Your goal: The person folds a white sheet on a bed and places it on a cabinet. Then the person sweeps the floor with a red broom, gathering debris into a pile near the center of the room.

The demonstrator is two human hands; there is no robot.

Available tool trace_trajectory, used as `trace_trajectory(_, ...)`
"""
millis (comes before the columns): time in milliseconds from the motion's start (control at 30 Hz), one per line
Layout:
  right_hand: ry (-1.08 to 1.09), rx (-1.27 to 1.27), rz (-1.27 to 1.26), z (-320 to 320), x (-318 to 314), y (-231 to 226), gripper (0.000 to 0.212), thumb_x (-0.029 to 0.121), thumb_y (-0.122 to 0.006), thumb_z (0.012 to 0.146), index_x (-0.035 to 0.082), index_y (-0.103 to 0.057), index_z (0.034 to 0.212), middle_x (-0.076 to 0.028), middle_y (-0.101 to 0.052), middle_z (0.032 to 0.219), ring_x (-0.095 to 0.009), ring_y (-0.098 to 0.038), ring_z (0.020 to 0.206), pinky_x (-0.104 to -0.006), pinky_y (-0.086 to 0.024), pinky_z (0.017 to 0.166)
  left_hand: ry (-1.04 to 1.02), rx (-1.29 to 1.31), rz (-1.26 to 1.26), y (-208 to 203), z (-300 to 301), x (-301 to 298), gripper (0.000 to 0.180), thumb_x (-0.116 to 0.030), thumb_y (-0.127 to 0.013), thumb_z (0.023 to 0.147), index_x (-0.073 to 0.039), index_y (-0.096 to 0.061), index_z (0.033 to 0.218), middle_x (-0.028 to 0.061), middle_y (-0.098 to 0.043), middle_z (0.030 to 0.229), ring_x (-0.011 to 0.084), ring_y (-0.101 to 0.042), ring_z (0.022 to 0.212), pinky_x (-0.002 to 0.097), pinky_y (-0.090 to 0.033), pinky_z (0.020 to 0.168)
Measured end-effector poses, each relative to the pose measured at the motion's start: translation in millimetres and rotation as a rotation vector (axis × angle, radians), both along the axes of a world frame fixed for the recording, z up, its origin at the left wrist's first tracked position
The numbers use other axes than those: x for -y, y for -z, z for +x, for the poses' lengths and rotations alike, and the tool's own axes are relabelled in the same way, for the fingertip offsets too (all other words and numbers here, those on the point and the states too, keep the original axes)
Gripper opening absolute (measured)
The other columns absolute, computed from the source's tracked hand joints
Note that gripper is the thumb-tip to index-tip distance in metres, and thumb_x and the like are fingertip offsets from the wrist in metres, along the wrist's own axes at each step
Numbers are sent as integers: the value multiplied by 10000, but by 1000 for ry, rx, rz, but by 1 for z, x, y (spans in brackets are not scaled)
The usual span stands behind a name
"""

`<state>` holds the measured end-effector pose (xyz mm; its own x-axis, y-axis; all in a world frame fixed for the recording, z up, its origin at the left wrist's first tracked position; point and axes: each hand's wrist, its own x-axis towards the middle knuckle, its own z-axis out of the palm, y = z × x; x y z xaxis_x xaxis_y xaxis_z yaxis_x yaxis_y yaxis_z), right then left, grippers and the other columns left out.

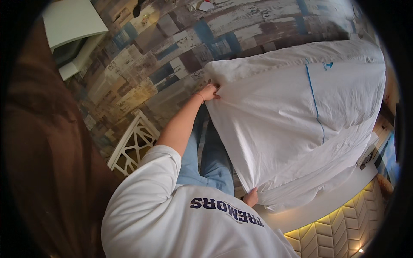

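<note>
Sheet (275,124): cloth, matt, creased throughout. Floor (185,56): wood-look patchwork, weathered appearance. Headboard (333,225): padded, smooth panels. Jeans (215,165): matt denim. Cabinet (73,21): smooth, painted-looking finish.

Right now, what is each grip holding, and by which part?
The white sheet, by its near edge: left grip at the upper end, right grip lower.

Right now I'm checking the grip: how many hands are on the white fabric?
2: the left hand grips the white fabric near its upper-left corner; the right hand grips its edge lower down. No others show.
</note>
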<state>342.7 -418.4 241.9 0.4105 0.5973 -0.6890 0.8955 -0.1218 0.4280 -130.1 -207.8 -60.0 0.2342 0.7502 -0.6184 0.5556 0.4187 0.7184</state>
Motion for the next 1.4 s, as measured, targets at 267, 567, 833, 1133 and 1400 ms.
trace_trajectory(267, -28, -16, 49, 6, -13, -12, 168, 107, -504, 870, 58, -506, 1031, -196, -648, 857, -450, -623, 789, -529, -475, 662, 247, 331, -329, -1, -12, 13, 680, -480, -798, 646, 15, -666, 1094, 198, -682, 1034, 309, -655, 938, 366, -503, 825)
trace_trajectory(567, 637, 72, 753, 8, 7, 6, 153, 38, -594, 806, 91, -455, 841, -31, -475, 739, -188, -430, 698, -350, -436, 677, 33, 414, -425, -185, -61, -2, 576, -488, -729, 783, 70, -681, 917, 71, -649, 761, 131, -576, 719, 303, -467, 633)
trace_trajectory(833, 1994, -470, 1660, -17, -45, 54, 476, 329, -273, 948, -16, -531, 1150, -154, -567, 1244, -300, -583, 1028, -352, -481, 888, -441, 192, -133, -219, -28, 41, 410, -358, -549, 960, 41, -640, 978, 78, -674, 829, 132, -576, 758, 339, -467, 683)
trace_trajectory(1133, 848, -317, 1347, -45, -27, 0, 107, 2, -465, 882, 55, -535, 820, -16, -506, 729, -117, -467, 691, -224, -415, 676, -602, 395, -36, -259, -46, 5, 482, -390, -473, 1012, 56, -646, 959, 16, -621, 816, 87, -511, 742, 253, -423, 665)
trace_trajectory(1400, 849, -303, 1981, -66, -25, -134, 262, 67, -447, 875, 108, -264, 692, 54, -287, 663, -83, -276, 643, -218, -305, 603, -364, 390, -23, -355, -57, -31, 467, -402, -502, 997, 36, -664, 1007, 69, -675, 931, 122, -598, 810, 276, -470, 746)
